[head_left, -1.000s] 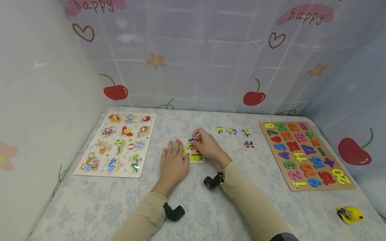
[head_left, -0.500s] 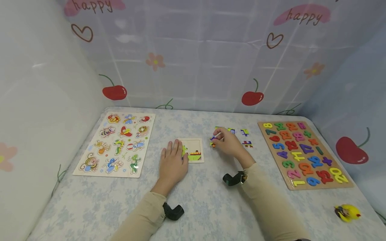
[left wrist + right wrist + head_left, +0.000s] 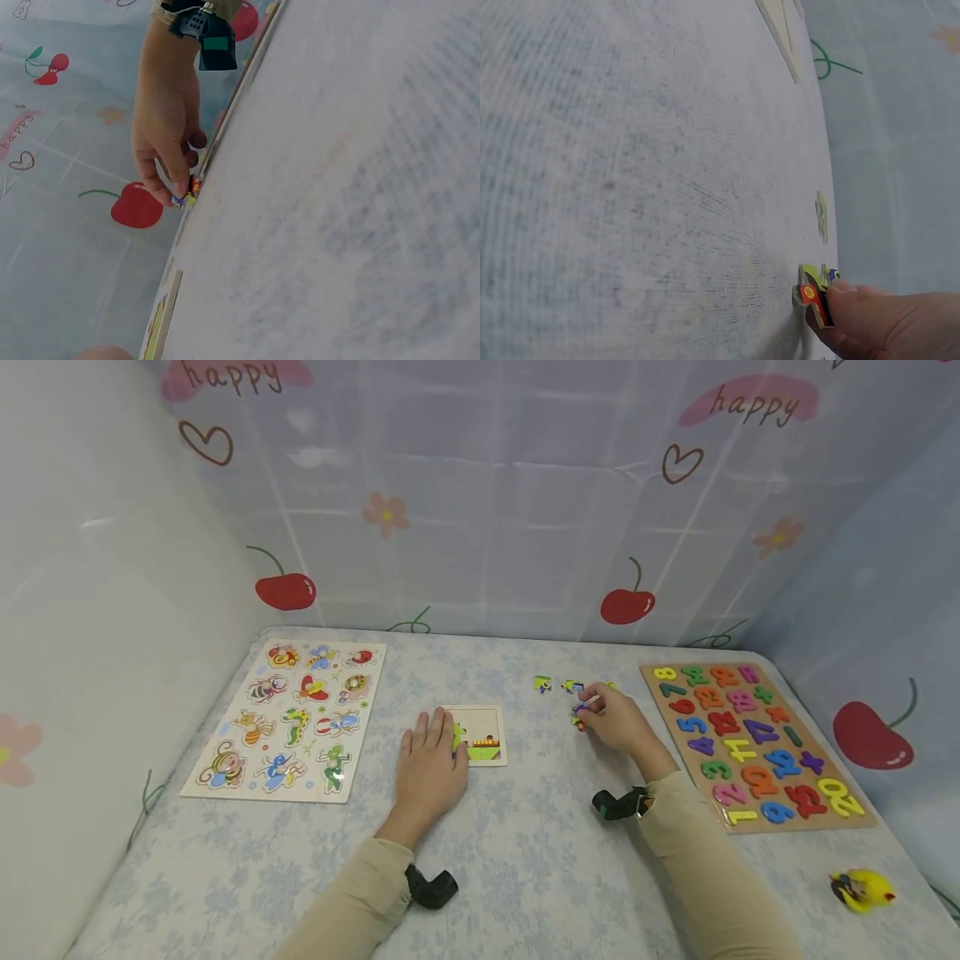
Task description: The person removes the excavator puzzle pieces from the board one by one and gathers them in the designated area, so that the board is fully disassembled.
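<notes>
Two hands are at work. The left hand (image 3: 431,772) lies flat with straight fingers over the left side of the small frame (image 3: 504,739) and grips nothing. The right hand (image 3: 618,718) is pinched close, with thumb and finger on one bright piece (image 3: 810,292). A second ago that piece was over the frame; now the hand has taken it off to the right, near the loose pieces (image 3: 542,683). So it is not in the frame, and maybe it did not fit, but that is a guess. The frame sits on the table (image 3: 517,877), with green bits and a red strip low down inside and a bare part at the top. The picture looks far from done. Two loose pieces show well; a third just peeks out by the right hand. I cannot tell if the held piece touches the table.
</notes>
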Demonstrator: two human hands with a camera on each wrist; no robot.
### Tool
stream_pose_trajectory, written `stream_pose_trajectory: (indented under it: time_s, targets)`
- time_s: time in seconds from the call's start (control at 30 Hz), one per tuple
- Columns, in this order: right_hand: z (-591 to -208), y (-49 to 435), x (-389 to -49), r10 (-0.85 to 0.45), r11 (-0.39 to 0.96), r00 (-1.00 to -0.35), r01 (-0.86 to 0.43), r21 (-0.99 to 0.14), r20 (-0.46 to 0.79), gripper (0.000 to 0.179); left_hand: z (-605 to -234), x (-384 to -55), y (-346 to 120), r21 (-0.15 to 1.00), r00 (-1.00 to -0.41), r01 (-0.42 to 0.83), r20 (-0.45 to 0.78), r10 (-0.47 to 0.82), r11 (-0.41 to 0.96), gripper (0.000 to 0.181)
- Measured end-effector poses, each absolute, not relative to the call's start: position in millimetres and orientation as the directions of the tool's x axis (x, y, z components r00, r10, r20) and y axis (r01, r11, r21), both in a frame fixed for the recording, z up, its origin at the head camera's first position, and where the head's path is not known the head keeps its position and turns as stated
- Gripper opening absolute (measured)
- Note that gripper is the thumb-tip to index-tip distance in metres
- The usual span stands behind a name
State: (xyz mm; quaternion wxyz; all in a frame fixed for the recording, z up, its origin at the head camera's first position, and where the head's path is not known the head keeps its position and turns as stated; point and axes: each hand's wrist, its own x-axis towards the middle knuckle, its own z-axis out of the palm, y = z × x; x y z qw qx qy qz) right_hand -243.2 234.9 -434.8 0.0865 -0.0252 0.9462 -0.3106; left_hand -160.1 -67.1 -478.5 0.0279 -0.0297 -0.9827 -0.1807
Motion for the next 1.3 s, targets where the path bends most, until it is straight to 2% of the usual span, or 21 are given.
stream_pose_trajectory:
  time_s: [0.53, 0.8, 1.07, 1.3]
  targets:
    - [-437, 228, -245, -0.117, 0.847, -0.987, -0.039, -0.53, -0.113, 0.024, -480, -160, -67, 0.354, -0.996, 0.071, 0.08, 0.046, 0.933, 0.064]
    - [-434, 223, -242, -0.113, 0.941, -0.994, -0.104, -0.323, -0.01, 0.033, -480, -161, -68, 0.361, -0.996, 0.072, 0.078, 0.047, 0.93, 0.064]
    - [-432, 216, -240, -0.116, 0.907, -0.993, -0.093, -0.41, -0.031, 0.032, -480, -160, -68, 0.363, -0.995, 0.08, 0.087, 0.052, 0.928, 0.064]
    - [-429, 203, -236, -0.163, 0.852, -0.987, -0.144, -0.504, 0.007, 0.029, -477, -160, -68, 0.387, -0.995, 0.085, 0.086, 0.055, 0.918, 0.065]
